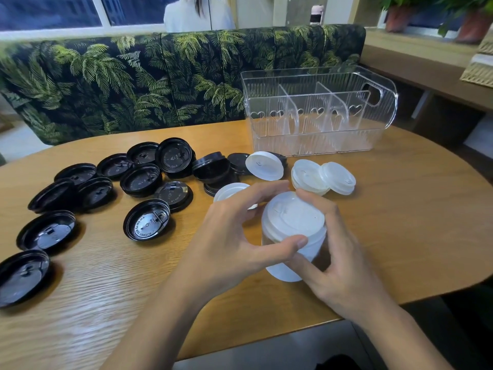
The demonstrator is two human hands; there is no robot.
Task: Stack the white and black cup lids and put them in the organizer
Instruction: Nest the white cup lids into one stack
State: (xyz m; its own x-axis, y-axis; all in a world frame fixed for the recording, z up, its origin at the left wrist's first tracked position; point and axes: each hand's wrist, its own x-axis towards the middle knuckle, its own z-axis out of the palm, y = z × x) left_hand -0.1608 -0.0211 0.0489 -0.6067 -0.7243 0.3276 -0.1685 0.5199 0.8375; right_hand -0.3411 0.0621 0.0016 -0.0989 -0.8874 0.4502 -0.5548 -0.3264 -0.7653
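Note:
Both hands hold a stack of white lids (293, 222) above the wooden table (400, 222). My left hand (234, 241) wraps it from the left, thumb across the front. My right hand (338, 263) cups it from the right and below. Loose white lids lie behind: one (264, 165) leaning on black lids, two (320, 177) overlapping to the right, another (229, 190) partly hidden by my left fingers. Several black lids (141, 180) are scattered over the table's left half, mostly upside down. The clear organizer (314, 142) with dividers stands at the back right and holds nothing.
A leaf-patterned bench (133, 81) runs behind the table. A person in white (197, 14) sits beyond it. Potted plants (400, 17) stand on the sill at the far right. The table's front edge (266, 340) curves close to my forearms.

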